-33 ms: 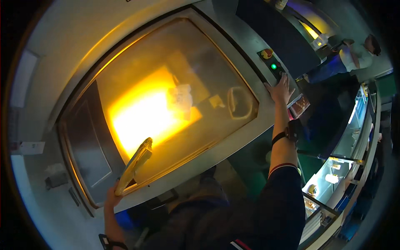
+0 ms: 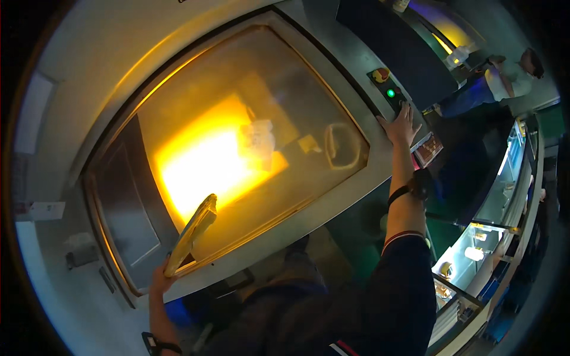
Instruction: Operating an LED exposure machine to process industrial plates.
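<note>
In the head view, the left hand (image 2: pixel 161 279) is at the near left edge of a large window (image 2: pixel 297 83), its fingers apparently curled round the near end of a long, flat, yellow-lit slab (image 2: pixel 193 235); the grip is dim, so how tightly they close cannot be told. The slab slants away to the right, its far end in front of the window beside the white glow (image 2: pixel 202 172); whether it touches the pane is unclear. The right hand (image 2: pixel 402 126), well apart to the far right, holds nothing visible: its fingers are spread, thumb out to the left, fingertips at the near end of a dark control panel (image 2: pixel 385 85), just beside a green light (image 2: pixel 390 94). Whether a button is pressed there cannot be told. Held at one end only, the slab could tip or slip if the left fingers loosen, and its far end could knock or scrape the pane. With the fingertips so close to the controls, a small slide could press the wrong one. Against the earlier frame almost nothing differs: the slab's far end sits very slightly farther away, while both hands keep nearly the same places.
</note>
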Demonstrator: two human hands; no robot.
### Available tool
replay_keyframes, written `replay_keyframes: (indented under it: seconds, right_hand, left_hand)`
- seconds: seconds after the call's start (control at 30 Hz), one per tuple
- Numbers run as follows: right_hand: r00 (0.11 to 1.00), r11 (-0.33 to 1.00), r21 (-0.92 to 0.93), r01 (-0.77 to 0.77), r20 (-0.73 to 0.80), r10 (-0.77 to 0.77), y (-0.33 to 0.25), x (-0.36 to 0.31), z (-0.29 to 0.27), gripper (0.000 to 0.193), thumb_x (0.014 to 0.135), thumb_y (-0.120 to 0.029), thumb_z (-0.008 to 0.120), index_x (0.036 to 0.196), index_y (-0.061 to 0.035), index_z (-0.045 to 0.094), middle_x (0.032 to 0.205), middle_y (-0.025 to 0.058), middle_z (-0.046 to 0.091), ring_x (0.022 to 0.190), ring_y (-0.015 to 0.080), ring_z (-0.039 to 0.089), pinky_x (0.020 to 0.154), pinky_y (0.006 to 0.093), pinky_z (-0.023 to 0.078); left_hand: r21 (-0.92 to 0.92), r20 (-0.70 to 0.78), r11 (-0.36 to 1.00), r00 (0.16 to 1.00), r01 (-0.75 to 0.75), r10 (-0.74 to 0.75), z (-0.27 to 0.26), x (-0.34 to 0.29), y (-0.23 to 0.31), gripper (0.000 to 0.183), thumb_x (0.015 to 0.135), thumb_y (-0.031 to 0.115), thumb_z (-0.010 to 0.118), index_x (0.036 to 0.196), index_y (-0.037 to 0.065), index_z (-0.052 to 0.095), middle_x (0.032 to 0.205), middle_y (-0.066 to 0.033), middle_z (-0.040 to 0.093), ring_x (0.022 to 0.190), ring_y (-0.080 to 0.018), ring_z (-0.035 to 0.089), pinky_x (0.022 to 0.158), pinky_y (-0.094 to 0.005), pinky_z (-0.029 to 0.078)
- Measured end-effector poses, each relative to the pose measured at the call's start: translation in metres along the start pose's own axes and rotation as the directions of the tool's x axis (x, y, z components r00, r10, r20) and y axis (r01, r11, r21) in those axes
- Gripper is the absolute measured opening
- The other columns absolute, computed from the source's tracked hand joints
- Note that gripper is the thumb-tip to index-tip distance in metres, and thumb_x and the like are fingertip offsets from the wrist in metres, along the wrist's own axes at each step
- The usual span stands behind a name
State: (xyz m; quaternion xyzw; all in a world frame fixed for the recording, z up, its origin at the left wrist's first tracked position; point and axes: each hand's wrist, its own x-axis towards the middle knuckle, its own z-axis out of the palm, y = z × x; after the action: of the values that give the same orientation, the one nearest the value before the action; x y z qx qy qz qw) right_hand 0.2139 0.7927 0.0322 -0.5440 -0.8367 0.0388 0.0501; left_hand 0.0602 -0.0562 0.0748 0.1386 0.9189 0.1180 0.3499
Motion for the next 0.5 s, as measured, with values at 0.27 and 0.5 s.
replay_keyframes:
  seconds: [0.27, 0.5]
  right_hand:
    - [0.961, 0.953, -0.255, 0.162, 0.260, -0.094, -0.097, -0.011, -0.020, 0.082, 0.079, -0.054, 0.072, 0.144, -0.0114, 0.042, 0.154, 0.0115, 0.036, 0.142, 0.0259, 0.034, 0.112, 0.0623, 0.027]
    - [-0.299, -0.104, 0.630, 0.769, 0.210, -0.931, -0.283, -0.384, -0.037, 0.059, 0.090, -0.038, 0.064, 0.141, -0.0100, 0.050, 0.144, 0.0166, 0.049, 0.136, 0.0311, 0.043, 0.112, 0.0511, 0.033]
  left_hand:
    - [-0.004, -0.293, 0.991, 0.947, -0.136, 0.129, 0.023, -0.008, -0.002, 0.071, 0.071, 0.003, 0.072, 0.139, 0.009, 0.051, 0.130, -0.0175, 0.061, 0.121, -0.0377, 0.056, 0.102, -0.0427, 0.045]
    - [0.204, -0.161, 0.979, 0.986, -0.003, 0.036, 0.025, -0.042, -0.035, 0.077, 0.076, 0.002, 0.064, 0.147, 0.019, 0.040, 0.148, -0.0053, 0.048, 0.136, -0.0397, 0.042, 0.106, -0.0522, 0.040]
